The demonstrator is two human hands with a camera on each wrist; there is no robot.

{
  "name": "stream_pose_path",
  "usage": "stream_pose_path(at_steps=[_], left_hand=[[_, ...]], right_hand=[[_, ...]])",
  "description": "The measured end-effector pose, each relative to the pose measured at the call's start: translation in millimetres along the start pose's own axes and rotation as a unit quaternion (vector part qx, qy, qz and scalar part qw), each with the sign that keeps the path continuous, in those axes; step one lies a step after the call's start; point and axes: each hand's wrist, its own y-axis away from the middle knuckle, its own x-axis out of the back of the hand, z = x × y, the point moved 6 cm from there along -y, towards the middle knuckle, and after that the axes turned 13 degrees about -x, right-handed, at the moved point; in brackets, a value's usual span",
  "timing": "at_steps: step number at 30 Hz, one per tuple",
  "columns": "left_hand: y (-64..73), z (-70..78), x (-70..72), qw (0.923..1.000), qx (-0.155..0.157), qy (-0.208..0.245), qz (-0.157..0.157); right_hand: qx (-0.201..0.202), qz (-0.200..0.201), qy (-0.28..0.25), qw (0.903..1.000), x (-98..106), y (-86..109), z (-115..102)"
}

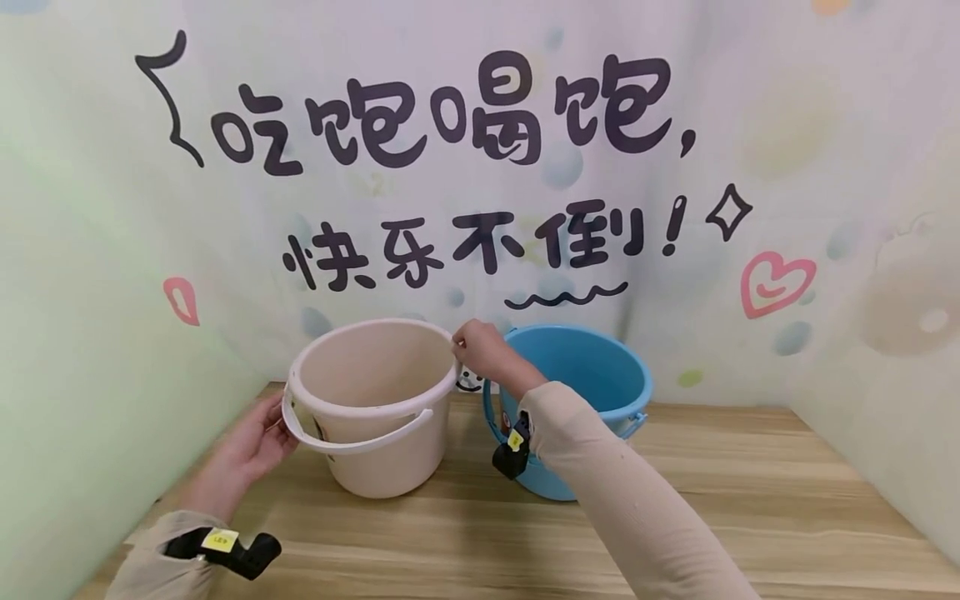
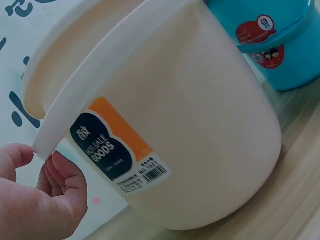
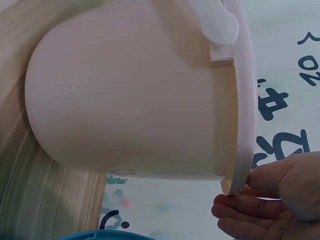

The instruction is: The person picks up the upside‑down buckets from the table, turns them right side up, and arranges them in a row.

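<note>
A pale pink plastic bucket [image 1: 390,458] stands upright on the wood-grain table, its handle [image 1: 360,446] lowered across the front. In the left wrist view the bucket's side bears an orange and dark blue label [image 2: 117,150]. My left hand [image 1: 258,442] is at the bucket's left side, thumb and fingers pinching the left part of the handle [image 2: 75,97]. Up on the right side of the rim [image 3: 245,115], my right hand [image 1: 491,354] pinches the edge between thumb and fingers. Behind my right forearm is a blue bucket [image 1: 577,367], partly hidden by the sleeve.
The table [image 1: 465,550] has a wood pattern and reaches back to a printed cloth wall [image 1: 480,192] with large dark characters. Side walls rise at left and right. The blue bucket stands close to the pink one's right, its handle [image 1: 491,412] hanging down.
</note>
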Motion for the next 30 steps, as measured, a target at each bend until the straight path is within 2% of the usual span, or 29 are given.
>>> stream_pose_path(at_steps=[4, 11, 14, 23, 27, 30], left_hand=[[-0.7, -8.7, 4.7, 0.9996, 0.012, -0.014, 0.021], [-2.4, -18.8, 5.6, 0.9986, 0.023, -0.011, 0.046], [-2.1, -20.6, 6.1, 0.9980, 0.021, -0.028, 0.053], [-2.2, -22.3, 5.7, 0.9978, 0.016, -0.052, 0.039], [-1.0, -22.4, 5.6, 0.9953, 0.017, -0.093, 0.024], [-0.5, -19.7, 7.9, 0.9861, 0.012, -0.163, 0.031]], right_hand=[[0.000, 0.000, 0.007, 1.0000, 0.1, -0.8, -0.9], [0.033, 0.014, 0.054, 0.9979, 3.8, -2.3, -6.3], [0.029, 0.006, 0.047, 0.9985, 3.7, -2.4, -6.9], [0.023, -0.001, 0.042, 0.9988, 3.6, -3.0, -7.3], [0.019, -0.001, 0.039, 0.9990, 2.4, -3.9, -4.9], [0.014, 0.002, 0.043, 0.9990, 2.0, -5.1, -3.4]])
